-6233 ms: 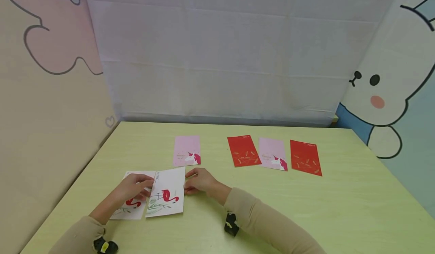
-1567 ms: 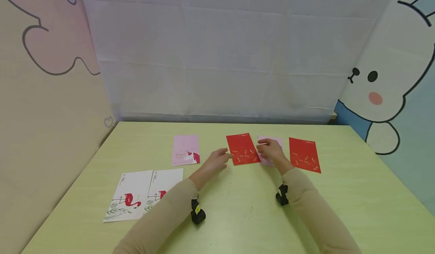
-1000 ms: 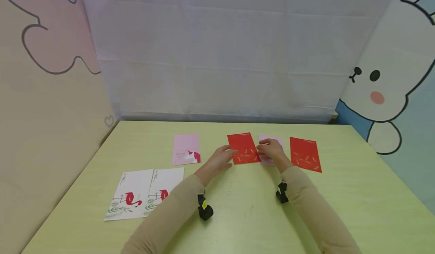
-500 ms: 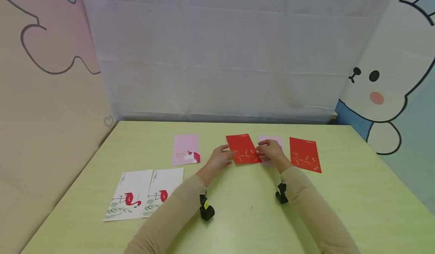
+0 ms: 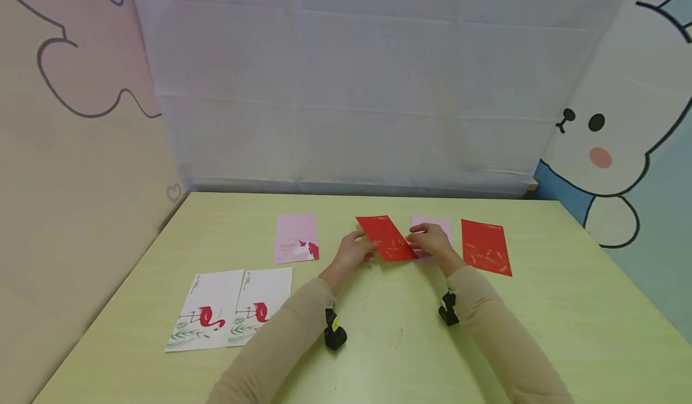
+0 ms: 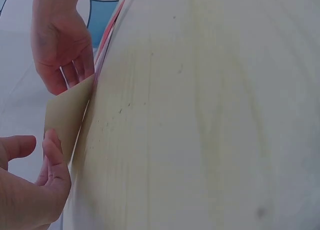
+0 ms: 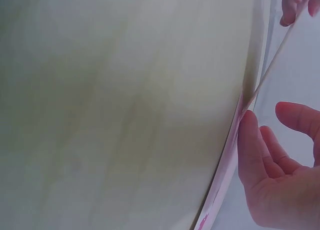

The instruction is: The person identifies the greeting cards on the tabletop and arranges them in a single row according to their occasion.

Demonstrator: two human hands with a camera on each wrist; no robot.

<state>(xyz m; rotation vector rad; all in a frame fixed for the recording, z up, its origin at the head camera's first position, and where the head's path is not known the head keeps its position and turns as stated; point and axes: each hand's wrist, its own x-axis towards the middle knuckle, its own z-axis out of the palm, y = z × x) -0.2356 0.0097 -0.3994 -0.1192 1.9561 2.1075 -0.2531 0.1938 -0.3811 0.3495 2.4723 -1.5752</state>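
My left hand (image 5: 351, 257) is at the left side of the nearer-to-middle red card (image 5: 387, 242). That side is raised, and the left wrist view shows its tan underside (image 6: 67, 112) with my fingers (image 6: 54, 147) against it. My left thumb stays apart from the card in that view. My right hand (image 5: 435, 245) touches the card's opposite edge with its fingertips (image 7: 247, 121), thumb spread away. Beneath this hand lies a pink unicorn card (image 5: 440, 221), partly hidden by the hand and overlapped by the red card's corner.
A second red card (image 5: 486, 247) lies at the right. To the left is another pink unicorn card (image 5: 295, 233). Two white flamingo cards, one at the outer left (image 5: 205, 293) and one inner (image 5: 270, 287), sit side by side on the pale table (image 5: 400, 362).
Both hands have left the white flamingo cards, now flat side by side, and moved to the red card. In the last half second its left side has risen and tilted.
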